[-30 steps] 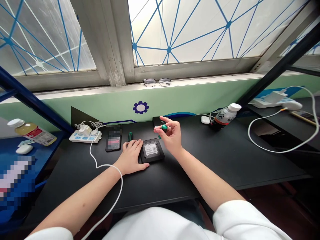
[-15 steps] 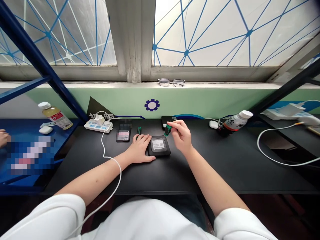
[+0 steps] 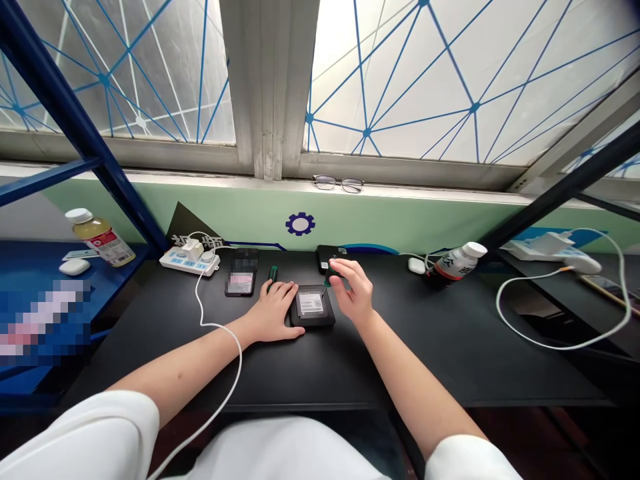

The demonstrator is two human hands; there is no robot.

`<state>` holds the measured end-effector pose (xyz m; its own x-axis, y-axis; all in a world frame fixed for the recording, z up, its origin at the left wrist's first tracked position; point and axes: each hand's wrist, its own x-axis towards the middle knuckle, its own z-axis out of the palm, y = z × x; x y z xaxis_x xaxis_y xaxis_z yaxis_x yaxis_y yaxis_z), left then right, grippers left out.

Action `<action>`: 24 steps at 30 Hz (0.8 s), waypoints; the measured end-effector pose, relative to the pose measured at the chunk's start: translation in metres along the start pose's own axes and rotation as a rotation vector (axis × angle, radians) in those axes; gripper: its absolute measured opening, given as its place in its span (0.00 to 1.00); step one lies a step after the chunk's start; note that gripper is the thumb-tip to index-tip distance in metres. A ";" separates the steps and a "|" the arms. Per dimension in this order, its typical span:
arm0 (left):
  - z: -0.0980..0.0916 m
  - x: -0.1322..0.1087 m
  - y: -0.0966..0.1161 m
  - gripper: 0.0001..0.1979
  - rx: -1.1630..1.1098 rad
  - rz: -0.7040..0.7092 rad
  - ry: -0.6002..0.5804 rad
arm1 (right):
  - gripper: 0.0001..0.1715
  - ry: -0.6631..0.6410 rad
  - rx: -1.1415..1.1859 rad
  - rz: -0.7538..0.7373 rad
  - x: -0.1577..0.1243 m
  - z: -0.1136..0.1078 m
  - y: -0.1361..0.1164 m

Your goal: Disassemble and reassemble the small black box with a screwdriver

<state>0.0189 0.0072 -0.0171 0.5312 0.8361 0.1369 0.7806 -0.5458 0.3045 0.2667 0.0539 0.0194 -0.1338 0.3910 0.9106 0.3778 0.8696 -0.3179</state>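
A black solid-state drive [image 3: 311,305] with a white label lies inside a black case [image 3: 314,323] on the dark desk. My left hand [image 3: 273,312] rests flat with fingers spread along the case's left side, thumb at its near corner. In my right hand [image 3: 354,292], thumb and fingers pinch the green-and-black handle of a screwdriver [image 3: 329,275]. It stands steeply, its shaft reaching down to the drive's far right corner; the exact tip contact is too small to make out. Another green screwdriver [image 3: 273,273] lies just beyond my left fingers.
Behind the drive lies a black device [image 3: 325,259]. A phone-like black item [image 3: 241,275] and a white power strip [image 3: 189,260] are to the left. One white cable [image 3: 235,340] crosses over my left forearm. A bottle [image 3: 457,263] leans at the right; glasses [image 3: 338,183] sit on the sill.
The view has tilted up slightly, so everything sits lower in the frame. The screwdriver handle has turned a little in my right fingers. My left hand stays beside the case.
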 end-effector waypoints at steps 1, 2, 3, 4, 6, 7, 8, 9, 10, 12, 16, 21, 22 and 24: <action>-0.001 0.001 0.000 0.53 -0.007 -0.002 -0.003 | 0.15 -0.004 -0.013 0.007 0.000 -0.002 -0.001; -0.001 0.002 0.000 0.54 -0.015 -0.004 -0.010 | 0.17 -0.004 -0.022 0.031 -0.001 -0.004 -0.002; -0.002 0.002 0.001 0.54 -0.022 -0.006 -0.018 | 0.19 -0.003 -0.028 0.062 -0.001 -0.005 -0.002; -0.003 0.003 0.001 0.54 -0.024 -0.009 -0.027 | 0.20 -0.002 -0.027 0.097 -0.001 -0.006 -0.001; -0.005 0.003 0.001 0.54 -0.024 -0.011 -0.046 | 0.20 -0.001 -0.009 0.164 -0.001 -0.006 0.001; -0.006 0.003 0.001 0.54 -0.023 -0.015 -0.055 | 0.20 0.008 0.000 0.193 -0.001 -0.006 0.004; -0.006 0.003 0.002 0.54 -0.020 -0.017 -0.068 | 0.19 0.018 0.006 0.217 -0.001 -0.005 0.006; -0.006 0.002 0.002 0.54 -0.015 -0.018 -0.077 | 0.18 0.028 0.014 0.240 0.000 -0.004 0.008; -0.006 0.002 0.002 0.54 -0.008 -0.018 -0.081 | 0.16 0.035 0.034 0.265 0.001 -0.003 0.010; -0.005 0.001 0.002 0.54 0.015 -0.017 -0.071 | 0.13 0.013 0.156 0.332 0.004 0.001 0.012; -0.001 -0.001 0.002 0.53 0.047 -0.017 -0.040 | 0.15 0.012 0.376 0.414 0.007 0.008 0.010; -0.003 0.000 0.001 0.53 0.029 -0.021 -0.061 | 0.16 0.082 0.219 0.283 0.003 0.007 0.007; -0.004 0.000 0.000 0.53 0.026 -0.021 -0.068 | 0.12 0.086 0.178 0.264 0.002 0.004 0.006; -0.005 0.001 0.000 0.53 0.020 -0.016 -0.086 | 0.08 0.086 0.108 0.250 0.001 -0.002 0.005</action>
<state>0.0176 0.0082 -0.0124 0.5445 0.8372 0.0507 0.7950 -0.5344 0.2871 0.2701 0.0580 0.0190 0.0310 0.5742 0.8182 0.2892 0.7784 -0.5572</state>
